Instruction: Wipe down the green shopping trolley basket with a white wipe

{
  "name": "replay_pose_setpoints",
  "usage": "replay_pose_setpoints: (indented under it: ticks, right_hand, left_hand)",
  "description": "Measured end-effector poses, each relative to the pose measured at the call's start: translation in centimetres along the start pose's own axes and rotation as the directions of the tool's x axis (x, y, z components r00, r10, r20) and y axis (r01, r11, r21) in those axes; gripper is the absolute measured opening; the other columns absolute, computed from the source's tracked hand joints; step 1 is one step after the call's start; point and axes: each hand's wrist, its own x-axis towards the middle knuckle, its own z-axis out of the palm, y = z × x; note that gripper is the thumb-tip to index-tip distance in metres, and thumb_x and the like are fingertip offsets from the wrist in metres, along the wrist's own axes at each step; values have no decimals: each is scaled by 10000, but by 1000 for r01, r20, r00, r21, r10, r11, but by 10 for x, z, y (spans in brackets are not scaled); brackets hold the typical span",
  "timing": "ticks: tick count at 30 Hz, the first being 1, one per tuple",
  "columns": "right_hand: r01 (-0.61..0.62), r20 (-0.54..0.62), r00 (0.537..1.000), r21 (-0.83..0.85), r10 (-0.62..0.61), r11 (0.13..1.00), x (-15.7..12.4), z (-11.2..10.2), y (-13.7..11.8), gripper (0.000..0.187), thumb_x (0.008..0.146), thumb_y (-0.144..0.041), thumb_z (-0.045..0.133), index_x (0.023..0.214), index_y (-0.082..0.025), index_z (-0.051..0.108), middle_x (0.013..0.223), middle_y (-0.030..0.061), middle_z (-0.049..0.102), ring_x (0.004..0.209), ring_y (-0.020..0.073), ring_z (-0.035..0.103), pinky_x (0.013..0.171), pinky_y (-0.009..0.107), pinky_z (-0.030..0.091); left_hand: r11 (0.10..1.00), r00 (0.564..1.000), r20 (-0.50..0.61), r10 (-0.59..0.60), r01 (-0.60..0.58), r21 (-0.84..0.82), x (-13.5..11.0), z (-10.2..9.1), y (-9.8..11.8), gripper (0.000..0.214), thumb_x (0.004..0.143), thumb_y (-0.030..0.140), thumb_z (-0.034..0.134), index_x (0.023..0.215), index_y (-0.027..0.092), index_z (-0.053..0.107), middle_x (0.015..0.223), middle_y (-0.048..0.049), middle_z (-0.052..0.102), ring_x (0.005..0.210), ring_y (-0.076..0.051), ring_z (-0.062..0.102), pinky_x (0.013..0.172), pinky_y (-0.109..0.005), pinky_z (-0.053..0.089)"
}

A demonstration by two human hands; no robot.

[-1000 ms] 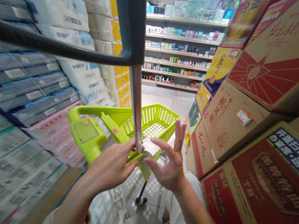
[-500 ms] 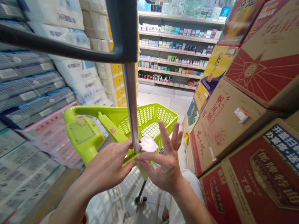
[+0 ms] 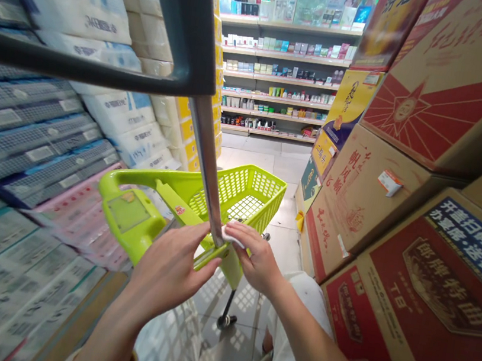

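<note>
Head view: pole crosses green cart, between cartons and wrapped packs.

I am wearing the one camera on my head, so the view is looking forward and down over my left grip and right grip — both are sitting near the lens, low in the middle. A dark handle is looming close across the upper left. Beyond my grip, the view is catching the green basket from above, then running along the floor toward shelves well back, which it is facing nearly head-on.
</note>
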Motion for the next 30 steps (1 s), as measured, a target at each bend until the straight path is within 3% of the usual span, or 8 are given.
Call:
replay_pose_setpoints:
  ticks: [4,6,10,15,21,27,30]
  right_hand:
    - [-111,-130,986,-79,100,991,2,1,11,321,931,-149,465,1145,-219,695,1221,113,692,1218,231,606,1074,482,467]
    - [-75,-108,992,-90,66,993,-1,3,4,350,919,-124,463,1170,-230,683,1238,96,686,1262,227,572,1097,483,445]
    - [49,-17,999,-21,-50,999,-3,6,-5,434,902,-87,458,1250,-284,629,1278,40,667,1297,191,539,1126,453,422]
    - [-133,-149,982,-81,120,988,3,5,13,377,902,-100,445,1119,-266,705,1179,51,718,1225,210,604,1083,473,467]
    - [37,-51,998,-18,-38,999,3,15,1,433,886,-66,433,1189,-271,664,1222,30,697,1282,169,552,1121,428,433]
    - [-127,-144,984,-116,110,985,14,18,20,383,883,-78,428,1104,-223,706,1158,82,724,1216,217,610,1080,468,468]
    - [-25,-89,996,-80,18,996,21,28,15,416,877,-68,444,1165,-256,677,1209,50,703,1264,193,569,1115,445,436]
  left_hand:
    - [993,998,12,-68,66,96,0,-1,3,271,867,454,563,951,220,671,1000,-67,711,905,-273,658,773,-369,496]
    - [992,997,37,-62,57,115,0,-1,3,250,863,447,580,898,227,693,951,-58,715,873,-259,656,763,-356,492]
    - [996,1000,27,-8,5,89,-2,0,-2,236,846,427,616,942,235,713,947,-49,712,871,-248,649,766,-349,491]
    - [998,1000,0,12,-12,56,-1,0,-5,236,842,415,615,913,225,736,951,-53,716,852,-235,654,734,-328,498]
    - [998,998,-18,58,-58,6,-1,-3,-12,233,833,411,620,866,223,752,919,-52,722,819,-217,661,705,-311,508]
    - [992,993,17,121,-121,17,7,-10,-30,286,856,446,585,854,224,766,904,-59,730,790,-220,659,672,-321,500]
    - [989,990,22,143,-143,33,15,-13,-41,314,866,477,561,848,245,773,901,-60,739,811,-227,663,708,-342,501]
